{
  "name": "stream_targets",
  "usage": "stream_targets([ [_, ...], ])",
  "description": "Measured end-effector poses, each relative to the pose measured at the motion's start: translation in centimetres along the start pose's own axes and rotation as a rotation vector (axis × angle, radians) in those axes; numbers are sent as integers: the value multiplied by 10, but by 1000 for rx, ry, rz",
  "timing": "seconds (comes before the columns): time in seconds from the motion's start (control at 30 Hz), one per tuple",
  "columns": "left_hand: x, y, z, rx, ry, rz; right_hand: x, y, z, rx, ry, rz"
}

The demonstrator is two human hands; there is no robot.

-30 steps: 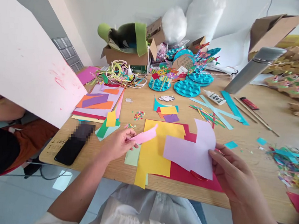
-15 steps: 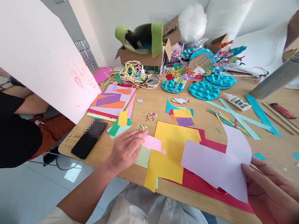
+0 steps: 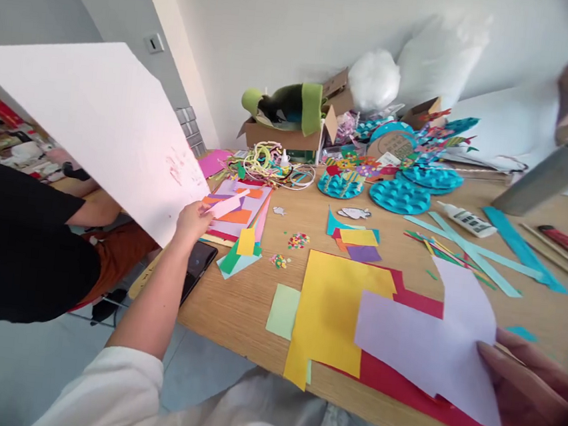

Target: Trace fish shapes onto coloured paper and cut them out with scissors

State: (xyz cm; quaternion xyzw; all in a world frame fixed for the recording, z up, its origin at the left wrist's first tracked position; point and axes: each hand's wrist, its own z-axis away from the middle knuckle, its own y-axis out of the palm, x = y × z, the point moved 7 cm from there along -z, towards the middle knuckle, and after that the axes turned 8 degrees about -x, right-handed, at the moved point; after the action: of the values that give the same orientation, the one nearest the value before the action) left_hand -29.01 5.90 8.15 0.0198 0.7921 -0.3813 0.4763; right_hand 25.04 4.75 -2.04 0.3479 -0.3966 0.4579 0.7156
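The left hand [image 3: 194, 222] is at the far left of the table [image 3: 234, 309], its fingertips together on a pink strip [image 3: 228, 205], which is over a stack of coloured paper [image 3: 260, 200]. The right hand [image 3: 532, 374], at the near right, has its thumb and fingers clamped on the right edge of a lavender sheet [image 3: 418, 326]. The sheet is over part of a yellow sheet [image 3: 330, 304] and a red sheet [image 3: 413, 299]. A pale green piece [image 3: 282, 312] lies just left of the yellow sheet.

2 small piles of confetti [image 3: 298, 241] lie farther back, left of centre. A phone [image 3: 202, 263] is partly hidden behind the left forearm. To the far right are a glue bottle [image 3: 467, 220], blue strips [image 3: 521, 249] and a grey flask [image 3: 552, 172]. At the left, a person in a black top [image 3: 20, 241] is partly hidden by a white board [image 3: 107, 115].
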Motion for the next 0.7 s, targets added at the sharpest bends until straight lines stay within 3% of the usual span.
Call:
stream_targets([
  [0.07, -3, -5, 4, -30, 64, -80, 3, 5, 11, -12, 80, -71],
  [0.13, -23, -7, 19, -76, 287, -242, 10, 12, 19, -4, 65, -102],
  [0.2, -41, 8, 46, 102, 368, -133, 15, 22, 26, 44, 6, -72],
  [0.33, -84, 48, 130, 705, 300, 337, 15, 59, 49, 248, -133, 59],
  [0.43, -100, 71, 191, 1021, 223, 409, 5, 88, 72, 422, -182, 136],
  [0.57, -91, 90, 233, 1181, -6, 411, -5, 104, 93, 538, -192, 170],
  [0.7, -86, 88, 239, 1174, -88, 534, 0, 91, 95, 560, -283, 331],
])
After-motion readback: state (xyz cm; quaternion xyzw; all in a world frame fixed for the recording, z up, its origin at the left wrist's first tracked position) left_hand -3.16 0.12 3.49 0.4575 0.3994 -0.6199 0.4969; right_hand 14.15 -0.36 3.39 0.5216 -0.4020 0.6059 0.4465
